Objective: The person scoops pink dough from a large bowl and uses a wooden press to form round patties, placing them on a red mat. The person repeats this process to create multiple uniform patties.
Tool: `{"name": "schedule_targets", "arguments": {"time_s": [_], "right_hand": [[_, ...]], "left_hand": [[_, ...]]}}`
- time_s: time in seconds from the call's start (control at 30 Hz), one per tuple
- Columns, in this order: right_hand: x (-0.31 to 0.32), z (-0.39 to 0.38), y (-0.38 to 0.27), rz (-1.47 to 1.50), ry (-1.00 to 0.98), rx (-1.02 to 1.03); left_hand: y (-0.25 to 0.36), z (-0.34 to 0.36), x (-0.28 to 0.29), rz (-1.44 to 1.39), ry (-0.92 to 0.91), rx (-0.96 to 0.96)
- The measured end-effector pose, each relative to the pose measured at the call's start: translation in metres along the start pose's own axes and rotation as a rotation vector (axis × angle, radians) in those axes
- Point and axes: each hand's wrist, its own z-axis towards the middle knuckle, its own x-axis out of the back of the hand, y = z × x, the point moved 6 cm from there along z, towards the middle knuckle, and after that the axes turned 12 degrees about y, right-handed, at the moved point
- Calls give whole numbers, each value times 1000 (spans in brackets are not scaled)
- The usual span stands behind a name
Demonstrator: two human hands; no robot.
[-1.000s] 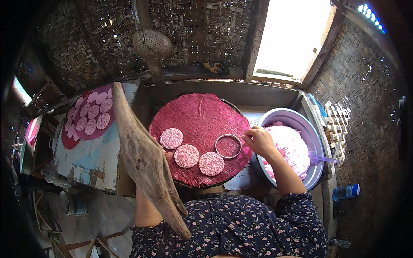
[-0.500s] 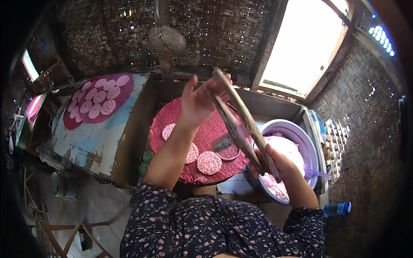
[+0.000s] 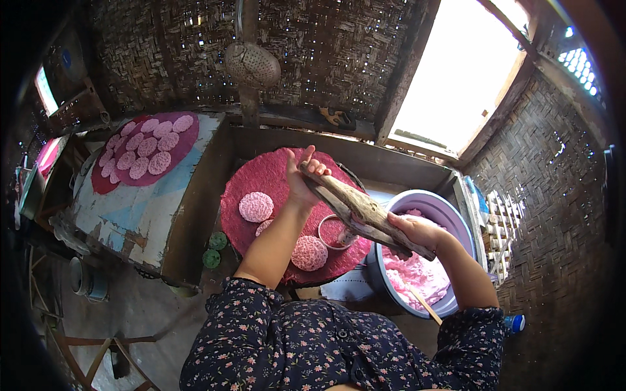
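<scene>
A hand press (image 3: 355, 203) made of two long worn wooden arms is held slantwise over a round red mat (image 3: 277, 171), its arms now close together. My left hand (image 3: 303, 179) is closed on the far-left end, thumb and one finger raised. My right hand (image 3: 420, 232) grips the near-right end. Beneath the press, a thin pale ring (image 3: 322, 225) lies on the mat, partly hidden by the wood. Two pink noodle-textured discs (image 3: 256, 206) show well on the mat; another is mostly covered by my left forearm.
A blue-purple tub (image 3: 464, 210) of pink dough (image 3: 417, 277) with a wooden stick (image 3: 427, 305) stands right. At left, a worn board (image 3: 140, 225) bears another mat with several pink discs. Green round pieces (image 3: 211, 259) sit left of the mat. A perforated ladle (image 3: 253, 65) hangs behind.
The press's two arms, spread apart before, have come together. It has swung flatter and lower, both hands moving down with it. My left fingers have curled onto its end.
</scene>
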Motion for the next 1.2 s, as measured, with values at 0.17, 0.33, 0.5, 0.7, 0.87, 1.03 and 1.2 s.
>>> {"name": "schedule_targets", "arguments": {"time_s": [0.17,0.33,0.5,0.7,0.87,1.03,1.2], "right_hand": [[-8,-15,-24,-90,56,-101],[-23,-7,-43,-82,102,-89],[-23,5,-42,-7,189,-1],[-9,3,-37,-94,333,51],[1,-6,-24,-110,366,63],[1,-14,-7,-9,364,40],[-4,-20,-7,71,365,116]], "left_hand": [[12,-12,10,-1,62,-31],[37,-7,2,51,-10,-74],[44,4,-7,83,-82,-102],[27,14,-14,90,-17,-79],[3,17,-14,76,55,-51],[-12,18,-19,52,-11,5],[-11,17,-35,200,76,14]]}}
